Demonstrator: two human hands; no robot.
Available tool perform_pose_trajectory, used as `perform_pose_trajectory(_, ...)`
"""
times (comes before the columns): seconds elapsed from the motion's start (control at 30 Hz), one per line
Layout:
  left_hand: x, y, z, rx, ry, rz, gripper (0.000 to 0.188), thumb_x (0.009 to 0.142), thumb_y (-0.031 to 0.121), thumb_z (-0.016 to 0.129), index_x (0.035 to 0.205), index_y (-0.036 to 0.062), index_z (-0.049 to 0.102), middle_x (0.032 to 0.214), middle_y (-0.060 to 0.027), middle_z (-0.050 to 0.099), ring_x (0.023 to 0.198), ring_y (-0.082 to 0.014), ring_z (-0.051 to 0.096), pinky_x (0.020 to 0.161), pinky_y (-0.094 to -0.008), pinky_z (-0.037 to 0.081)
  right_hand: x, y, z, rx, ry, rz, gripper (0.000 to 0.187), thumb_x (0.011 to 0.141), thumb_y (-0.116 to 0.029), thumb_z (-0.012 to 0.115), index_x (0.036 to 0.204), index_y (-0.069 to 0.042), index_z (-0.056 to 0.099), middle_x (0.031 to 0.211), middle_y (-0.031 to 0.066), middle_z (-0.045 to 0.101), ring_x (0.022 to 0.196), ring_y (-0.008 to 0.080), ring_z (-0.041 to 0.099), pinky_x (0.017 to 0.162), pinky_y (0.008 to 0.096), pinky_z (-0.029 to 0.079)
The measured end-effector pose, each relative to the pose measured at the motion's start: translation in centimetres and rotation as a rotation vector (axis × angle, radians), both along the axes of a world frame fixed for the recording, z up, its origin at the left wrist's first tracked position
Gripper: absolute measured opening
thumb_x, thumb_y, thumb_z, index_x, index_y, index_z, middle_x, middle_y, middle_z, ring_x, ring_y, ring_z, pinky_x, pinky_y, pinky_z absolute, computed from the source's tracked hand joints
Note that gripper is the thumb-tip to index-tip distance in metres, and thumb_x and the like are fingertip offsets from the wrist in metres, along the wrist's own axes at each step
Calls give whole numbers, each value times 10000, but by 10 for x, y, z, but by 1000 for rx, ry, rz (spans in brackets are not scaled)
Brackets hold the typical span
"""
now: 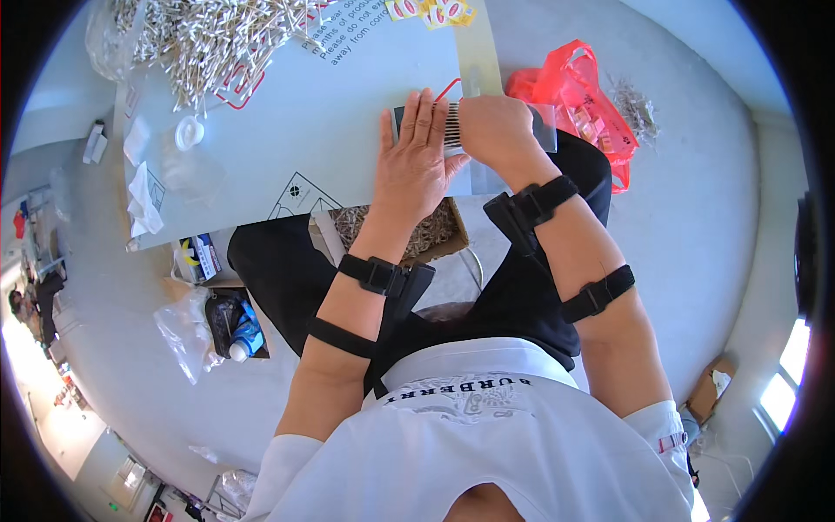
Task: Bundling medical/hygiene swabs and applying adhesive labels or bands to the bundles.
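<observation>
My left hand (pixel 412 148) lies flat, fingers stretched and close together, on a dark flat piece with a row of thin parallel strips (pixel 451 129) at the table's near edge. Close by on the right, my right hand (pixel 497 126) is curled into a fist, knuckles up, over the other end of those strips. What its fingers grip is hidden under it. A greyish see-through sheet (pixel 546 130) sticks out past the fist to the right. At the far left of the table lies a big heap of cotton swabs (pixel 226 52).
The pale board table (pixel 287 139) bears a white round lid (pixel 189 133), crumpled white tissue (pixel 143 200) and yellow-white packets (pixel 439 12). A red plastic bag (pixel 578 96) with small packs stands at right. Below the edge sits a cardboard box (pixel 457 230) of swab-like sticks.
</observation>
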State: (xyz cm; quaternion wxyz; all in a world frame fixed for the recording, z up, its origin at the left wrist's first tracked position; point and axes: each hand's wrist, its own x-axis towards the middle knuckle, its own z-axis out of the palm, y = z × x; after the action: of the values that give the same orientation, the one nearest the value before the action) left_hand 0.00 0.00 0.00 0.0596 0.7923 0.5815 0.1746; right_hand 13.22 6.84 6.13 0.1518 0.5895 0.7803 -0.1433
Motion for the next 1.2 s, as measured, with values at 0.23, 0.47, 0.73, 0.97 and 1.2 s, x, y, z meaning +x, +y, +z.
perform_pose_trajectory(0.23, 9, -2, 2, -31, -19, 43, 795, 900, 495, 579, 1505, 62, 300, 1571, -127, 291, 1471, -275, 234, 1171, -550, 141, 37, -3, -19, 68, 270, -251, 204, 717, -197, 637, 793, -20, 707, 794, 204, 658, 754, 320, 682, 674, 407, 533)
perform_pose_trajectory(0.47, 28, -5, -2, -37, -57, 112, 797, 912, 507, 549, 1492, 20, 299, 1575, -152, 270, 1478, -277, 211, 1175, -549, 97, 49, -10, -39, 124, 574, -322, 210, 689, -173, 641, 677, 36, 626, 562, 166, 551, 530, 214, 597, 543, 337, 480)
perform_pose_trajectory(0.73, 25, -14, 0, -76, -32, 59, 784, 917, 491, 546, 1502, 35, 291, 1586, -140, 249, 1481, -270, 205, 1185, -524, 90, 48, -14, -36, 56, 586, -392, 219, 682, -241, 699, 703, -23, 693, 921, 211, 578, 808, 351, 658, 696, 425, 526)
perform_pose_trajectory(0.97, 22, -16, 4, -107, -54, 27, 779, 908, 453, 578, 1506, 47, 288, 1584, -138, 252, 1484, -268, 199, 1188, -511, 107, 46, -18, -32, 86, 566, -394, 199, 682, -242, 677, 673, -43, 689, 714, 190, 632, 676, 348, 656, 631, 435, 525)
perform_pose_trajectory(1.2, 15, -11, 6, -88, -61, -51, 759, 908, 436, 586, 1498, 50, 305, 1579, -139, 262, 1481, -260, 206, 1187, -498, 139, 39, -21, -25, 148, 538, -359, 186, 688, -227, 648, 643, -48, 674, 657, 184, 631, 646, 343, 649, 608, 436, 520)
